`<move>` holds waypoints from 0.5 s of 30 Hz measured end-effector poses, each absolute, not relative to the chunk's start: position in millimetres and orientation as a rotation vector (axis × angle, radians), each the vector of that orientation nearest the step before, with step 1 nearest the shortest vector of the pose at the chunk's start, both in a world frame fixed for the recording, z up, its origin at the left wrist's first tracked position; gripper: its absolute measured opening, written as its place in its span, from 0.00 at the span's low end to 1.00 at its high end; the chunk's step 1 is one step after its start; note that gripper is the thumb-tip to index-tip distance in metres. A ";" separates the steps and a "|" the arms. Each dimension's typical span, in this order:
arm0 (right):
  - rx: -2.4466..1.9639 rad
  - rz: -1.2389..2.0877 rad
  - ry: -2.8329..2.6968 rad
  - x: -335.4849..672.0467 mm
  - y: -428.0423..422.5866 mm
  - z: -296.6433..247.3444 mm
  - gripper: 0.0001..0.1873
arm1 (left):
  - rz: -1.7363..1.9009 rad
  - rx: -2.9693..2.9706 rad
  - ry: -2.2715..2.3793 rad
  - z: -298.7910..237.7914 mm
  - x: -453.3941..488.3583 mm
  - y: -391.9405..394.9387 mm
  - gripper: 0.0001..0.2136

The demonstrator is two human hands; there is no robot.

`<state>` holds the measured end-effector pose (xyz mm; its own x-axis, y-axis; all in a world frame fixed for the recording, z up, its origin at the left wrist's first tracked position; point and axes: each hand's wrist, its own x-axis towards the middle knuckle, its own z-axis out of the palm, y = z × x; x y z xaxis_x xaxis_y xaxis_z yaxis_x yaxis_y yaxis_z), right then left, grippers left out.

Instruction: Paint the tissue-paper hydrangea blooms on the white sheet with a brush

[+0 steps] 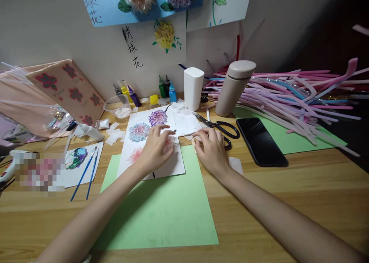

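Between the hands, a gap shows the white sheet's right edge.

flower sheet: paper, matt | purple flower: rough | tabletop: wood, smooth | phone: glossy

Counter, wood grain. Directly on it: green sheet, front centre; flower picture, partly overlapping that sheet; paint-smeared paper, left; clear bowl and paper scraps, rear left; paint bottles and flask, rear; second green sheet, right.
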<state>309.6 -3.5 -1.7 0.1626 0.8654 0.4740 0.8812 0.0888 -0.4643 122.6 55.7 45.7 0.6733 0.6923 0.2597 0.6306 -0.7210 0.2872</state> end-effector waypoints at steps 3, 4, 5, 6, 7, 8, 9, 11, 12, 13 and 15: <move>-1.820 -0.098 -1.637 309.8 -3.3 -2.3 0.11 | 0.407 2.838 0.894 43.1 138.3 57.5 0.08; -1.839 -0.115 -1.625 309.6 -3.5 -2.8 0.11 | 0.363 2.881 0.834 40.4 144.0 58.5 0.07; -1.851 -0.126 -1.616 309.4 -3.6 -3.7 0.10 | 0.336 2.916 0.800 37.1 149.3 59.5 0.07; -1.855 -0.129 -1.610 309.5 -3.4 -4.9 0.10 | 0.331 2.945 0.783 33.6 154.1 60.1 0.08; -1.852 -0.126 -1.608 309.7 -2.9 -6.4 0.10 | 0.338 2.967 0.771 30.4 158.0 60.2 0.09; -1.844 -0.119 -1.609 310.2 -2.2 -8.0 0.11 | 0.351 2.983 0.765 27.6 161.1 59.8 0.09; -1.835 -0.110 -1.610 310.9 -1.2 -9.7 0.12 | 0.361 2.994 0.763 25.4 163.4 58.8 0.10; -1.823 -0.099 -1.612 312.4 1.0 -12.5 0.16 | 0.358 3.008 0.767 22.6 165.8 55.7 0.11; -1.819 -0.100 -1.615 313.2 2.0 -13.5 0.18 | 0.344 3.012 0.772 21.8 166.6 53.9 0.12; -1.816 -0.105 -1.618 313.8 2.7 -14.2 0.19 | 0.328 3.016 0.776 21.1 167.2 52.3 0.12; -1.814 -0.125 -1.624 314.6 3.6 -14.3 0.21 | 0.301 3.021 0.793 19.9 168.8 49.9 0.13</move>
<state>314.6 3.6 -14.3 0.2135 0.8403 0.4983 0.9067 0.0195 -0.4214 168.8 49.9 19.9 0.8539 0.4869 0.1837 0.4862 -0.8723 0.0522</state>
